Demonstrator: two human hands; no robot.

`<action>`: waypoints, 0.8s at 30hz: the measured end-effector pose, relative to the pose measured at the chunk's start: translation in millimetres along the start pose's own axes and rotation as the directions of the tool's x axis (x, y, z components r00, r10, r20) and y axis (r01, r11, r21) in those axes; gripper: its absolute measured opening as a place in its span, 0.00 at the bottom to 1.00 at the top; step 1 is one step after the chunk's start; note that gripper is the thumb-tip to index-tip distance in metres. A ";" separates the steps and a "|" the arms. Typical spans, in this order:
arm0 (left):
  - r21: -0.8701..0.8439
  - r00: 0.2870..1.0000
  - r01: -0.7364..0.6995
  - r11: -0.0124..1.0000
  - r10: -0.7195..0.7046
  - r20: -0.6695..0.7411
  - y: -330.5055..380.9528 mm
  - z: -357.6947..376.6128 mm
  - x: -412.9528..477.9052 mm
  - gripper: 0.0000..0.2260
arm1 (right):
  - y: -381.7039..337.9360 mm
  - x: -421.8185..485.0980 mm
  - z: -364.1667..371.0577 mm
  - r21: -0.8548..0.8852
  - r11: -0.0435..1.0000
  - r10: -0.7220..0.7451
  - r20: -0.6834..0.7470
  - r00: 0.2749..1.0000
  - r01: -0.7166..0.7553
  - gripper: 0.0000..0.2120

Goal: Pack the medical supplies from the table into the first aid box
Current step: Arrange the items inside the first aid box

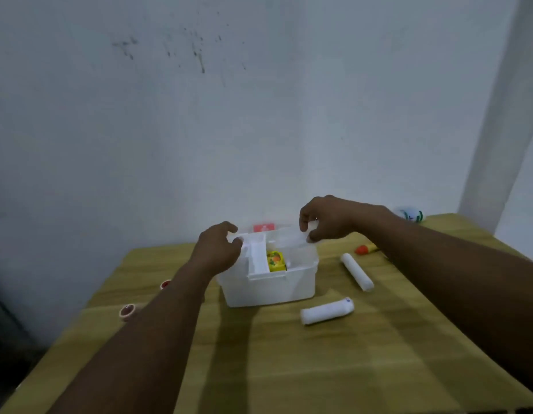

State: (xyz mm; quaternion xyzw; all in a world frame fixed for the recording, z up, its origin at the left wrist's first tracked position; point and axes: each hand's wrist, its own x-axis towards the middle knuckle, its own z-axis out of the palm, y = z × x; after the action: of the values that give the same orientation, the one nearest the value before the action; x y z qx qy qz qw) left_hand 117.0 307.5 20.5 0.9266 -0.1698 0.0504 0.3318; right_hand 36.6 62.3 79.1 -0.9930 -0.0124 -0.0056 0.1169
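Note:
A white plastic first aid box (268,289) stands on the wooden table (334,363), its lid up with a red label (263,227) showing behind. Both hands pinch the ends of a translucent white inner tray (286,239) at the box's top: my left hand (218,249) at the left end, my right hand (326,218) at the right. Inside sits a small yellow packet (275,260) beside a white divider. Two white bandage rolls (357,271) (327,311) lie to the right of the box. A tube with a red cap (363,249) lies behind them.
Two small tape rolls with red centres (127,311) (166,284) lie left of the box near the table's left edge. A white bottle with green print (410,213) rests at the far right corner. A grey wall stands close behind the table.

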 end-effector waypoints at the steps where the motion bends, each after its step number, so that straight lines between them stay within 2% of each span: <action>1: -0.010 1.000 0.025 1.000 -0.025 0.011 -7.7 2.6 -1.4 0.18 | -4.6 2.9 4.3 -0.032 0.999 -0.007 0.029 1.000 0.008 0.12; 5: -0.064 0.998 0.061 0.996 -0.059 0.034 -22.8 17.4 -6.6 0.21 | -16.5 15.4 24.6 -0.091 0.995 -0.029 0.084 0.996 0.037 0.13; 11: -0.157 0.991 0.114 0.981 -0.122 -0.045 -25.7 34.5 -11.4 0.20 | -22.7 29.3 58.2 -0.025 0.998 -0.061 0.043 0.997 0.062 0.13; 16: -0.188 0.989 0.135 0.973 -0.145 -0.041 -28.3 35.6 -12.6 0.20 | -24.0 32.3 74.4 0.034 0.999 -0.014 0.001 1.000 0.014 0.15; 20: -0.209 0.986 0.144 0.967 -0.157 -0.049 -29.4 36.7 -13.7 0.20 | -29.4 27.7 69.4 -0.034 0.998 0.061 -0.013 0.998 -0.062 0.18; 22: -0.213 0.986 0.145 0.966 -0.159 -0.050 -29.1 36.6 -14.4 0.20 | -36.2 30.1 67.8 -0.066 0.992 0.111 0.024 0.994 -0.109 0.16; 24: -0.218 0.985 0.148 0.965 -0.162 -0.052 -28.3 36.2 -14.9 0.20 | -41.9 34.9 69.6 0.004 0.988 0.153 0.060 0.986 -0.153 0.10</action>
State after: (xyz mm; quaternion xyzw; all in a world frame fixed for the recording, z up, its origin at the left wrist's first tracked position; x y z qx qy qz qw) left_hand 112.2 309.3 -27.5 0.8939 -0.0896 0.0378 0.4377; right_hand 71.0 120.0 21.6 -0.9903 0.0603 0.0331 0.1207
